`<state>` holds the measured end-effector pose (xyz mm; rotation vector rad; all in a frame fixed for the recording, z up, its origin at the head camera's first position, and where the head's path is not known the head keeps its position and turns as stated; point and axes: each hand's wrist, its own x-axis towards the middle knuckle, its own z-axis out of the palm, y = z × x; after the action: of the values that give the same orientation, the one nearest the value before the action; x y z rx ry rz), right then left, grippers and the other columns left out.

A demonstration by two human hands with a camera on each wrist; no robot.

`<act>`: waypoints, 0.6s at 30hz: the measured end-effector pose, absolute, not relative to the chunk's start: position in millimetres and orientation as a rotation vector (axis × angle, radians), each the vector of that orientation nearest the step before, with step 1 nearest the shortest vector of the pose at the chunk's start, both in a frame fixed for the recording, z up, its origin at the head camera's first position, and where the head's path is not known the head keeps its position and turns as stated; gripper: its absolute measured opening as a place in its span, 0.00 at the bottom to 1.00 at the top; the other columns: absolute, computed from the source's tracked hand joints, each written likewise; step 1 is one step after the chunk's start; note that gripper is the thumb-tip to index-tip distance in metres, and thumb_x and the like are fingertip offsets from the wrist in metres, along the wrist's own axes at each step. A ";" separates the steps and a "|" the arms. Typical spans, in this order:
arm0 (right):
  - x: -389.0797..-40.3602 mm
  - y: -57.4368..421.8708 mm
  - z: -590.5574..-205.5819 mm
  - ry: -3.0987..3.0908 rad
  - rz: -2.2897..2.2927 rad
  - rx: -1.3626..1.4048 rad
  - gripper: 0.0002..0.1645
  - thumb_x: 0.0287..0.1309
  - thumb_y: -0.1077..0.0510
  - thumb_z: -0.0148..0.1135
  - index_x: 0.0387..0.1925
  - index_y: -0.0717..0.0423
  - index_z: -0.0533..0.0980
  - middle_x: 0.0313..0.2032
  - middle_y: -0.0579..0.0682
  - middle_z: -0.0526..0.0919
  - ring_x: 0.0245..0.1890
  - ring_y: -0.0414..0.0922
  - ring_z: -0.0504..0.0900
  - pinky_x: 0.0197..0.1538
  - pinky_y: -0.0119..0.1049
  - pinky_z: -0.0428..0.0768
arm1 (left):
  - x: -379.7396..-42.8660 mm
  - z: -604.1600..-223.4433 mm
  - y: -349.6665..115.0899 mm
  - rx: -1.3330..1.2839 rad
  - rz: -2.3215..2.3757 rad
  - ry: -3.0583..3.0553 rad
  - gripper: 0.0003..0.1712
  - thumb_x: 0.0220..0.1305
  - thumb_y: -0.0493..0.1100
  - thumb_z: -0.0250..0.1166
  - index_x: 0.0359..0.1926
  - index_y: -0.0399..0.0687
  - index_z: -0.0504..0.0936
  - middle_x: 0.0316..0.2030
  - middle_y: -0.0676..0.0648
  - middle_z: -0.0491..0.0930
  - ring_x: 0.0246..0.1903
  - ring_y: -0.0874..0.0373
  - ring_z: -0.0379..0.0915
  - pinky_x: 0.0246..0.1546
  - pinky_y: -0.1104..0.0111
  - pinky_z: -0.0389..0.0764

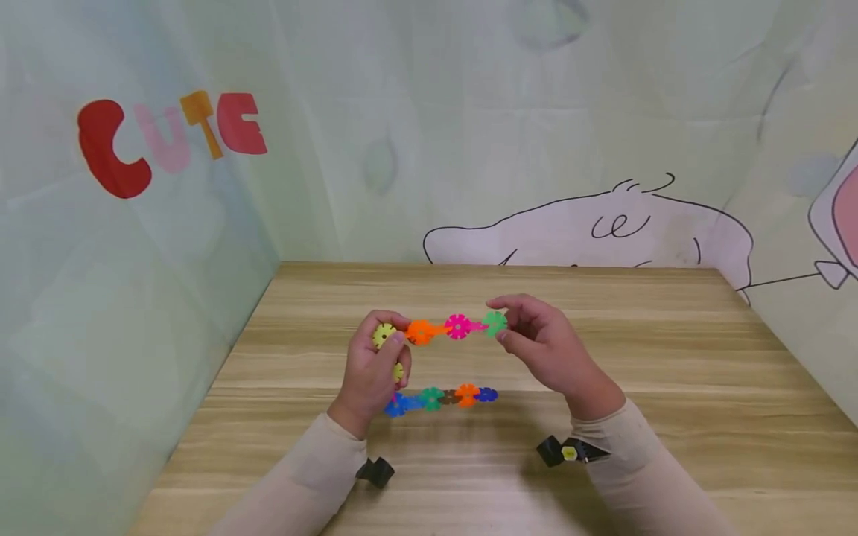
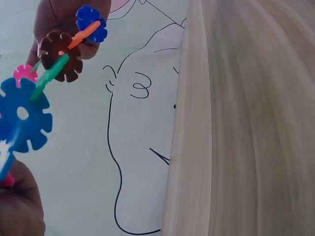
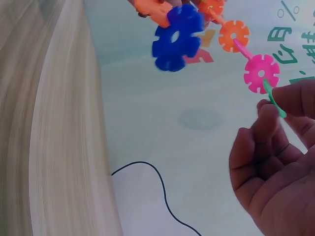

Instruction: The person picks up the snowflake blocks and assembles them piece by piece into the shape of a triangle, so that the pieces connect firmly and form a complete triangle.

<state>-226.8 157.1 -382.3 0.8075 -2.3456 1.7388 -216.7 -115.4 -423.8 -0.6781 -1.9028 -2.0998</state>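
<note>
In the head view a chain of interlocking snowflake discs runs between both hands above the table. My left hand [image 1: 369, 365] grips its left part, with a yellow disc [image 1: 384, 335] by the thumb. From there an orange disc [image 1: 421, 332] and a pink disc [image 1: 458, 326] lead to a green disc [image 1: 494, 323]. My right hand [image 1: 546, 342] pinches that green disc, as the right wrist view shows. A lower stretch hangs by the left hand, with a blue disc [image 2: 24, 115], a brown disc [image 2: 61, 56] and a dark blue end disc [image 3: 177, 38]. The left palm is hidden.
The wood-grain table [image 1: 482, 476] lies beneath the hands. A printed curtain [image 1: 402, 149] stands behind it and along the sides. Each wrist carries a small black camera, such as the left one [image 1: 378, 472].
</note>
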 end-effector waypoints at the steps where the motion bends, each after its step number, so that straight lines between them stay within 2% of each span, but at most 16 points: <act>1: -227.0 157.5 -381.4 -2.369 1.745 0.792 0.27 0.66 0.72 0.62 0.65 0.61 0.76 0.35 0.53 0.75 0.29 0.46 0.78 0.33 0.31 0.80 | -216.2 -422.9 -114.6 -0.642 -2.112 -1.904 0.10 0.80 0.33 0.46 0.53 0.33 0.71 0.18 0.42 0.69 0.11 0.56 0.67 0.11 0.71 0.73; 5: -226.4 159.7 -377.8 -2.543 1.773 0.738 0.37 0.69 0.65 0.64 0.76 0.52 0.65 0.47 0.57 0.81 0.41 0.52 0.85 0.44 0.37 0.86 | -214.2 -419.0 -114.1 -0.449 -2.147 -1.911 0.11 0.81 0.36 0.46 0.55 0.39 0.72 0.19 0.44 0.70 0.13 0.57 0.67 0.14 0.73 0.73; 8: -225.9 160.9 -378.3 -2.709 1.788 0.764 0.40 0.70 0.60 0.66 0.78 0.51 0.61 0.53 0.58 0.83 0.47 0.51 0.86 0.51 0.39 0.86 | -213.7 -416.4 -115.7 -0.366 -2.153 -1.883 0.11 0.81 0.37 0.45 0.55 0.42 0.72 0.21 0.45 0.72 0.14 0.57 0.68 0.15 0.73 0.73; 13: -224.7 158.1 -380.9 -2.749 1.858 0.928 0.40 0.67 0.62 0.70 0.75 0.56 0.64 0.50 0.59 0.85 0.47 0.52 0.85 0.50 0.38 0.86 | -212.8 -413.5 -115.6 -0.367 -2.167 -1.796 0.12 0.81 0.36 0.43 0.55 0.40 0.71 0.27 0.42 0.71 0.14 0.58 0.69 0.15 0.74 0.73; 18: -224.6 154.9 -382.6 -2.611 1.914 0.886 0.37 0.67 0.68 0.66 0.73 0.65 0.63 0.49 0.60 0.86 0.46 0.47 0.87 0.49 0.33 0.87 | -211.0 -412.6 -113.6 -0.413 -2.154 -1.806 0.12 0.81 0.36 0.44 0.55 0.41 0.71 0.30 0.42 0.73 0.16 0.57 0.71 0.18 0.72 0.77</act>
<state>-224.6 154.9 -382.6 0.8862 -2.6112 1.9141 -211.0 -113.6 -412.6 -0.4135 -1.8059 -2.1545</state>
